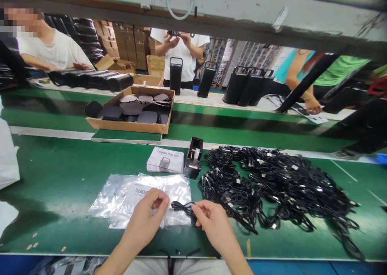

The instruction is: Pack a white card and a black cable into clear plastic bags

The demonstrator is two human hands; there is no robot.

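Note:
My right hand (212,219) pinches a bundled black USB-type cable (182,206) near the table's front edge. The cable's looped end points left, towards my left hand (151,210). That hand is closed, thumb against curled fingers, just left of the cable; what it holds, if anything, is hidden. Beneath both the left hand and the cable lie clear plastic bags (115,194), with a printed leaflet showing through. Right of my hands spreads a large heap of black cables (281,186). Behind the bags sits a stack of "Thunder Trail Pro" leaflets (165,160).
A black tape dispenser (192,159) stands beside the leaflets. A cardboard tray (133,124) of dark flat parts rests further back. Across the bench are black handled devices (175,75) and several co-workers. A grey beam (229,13) crosses overhead. White plastic (7,158) lies at the left edge.

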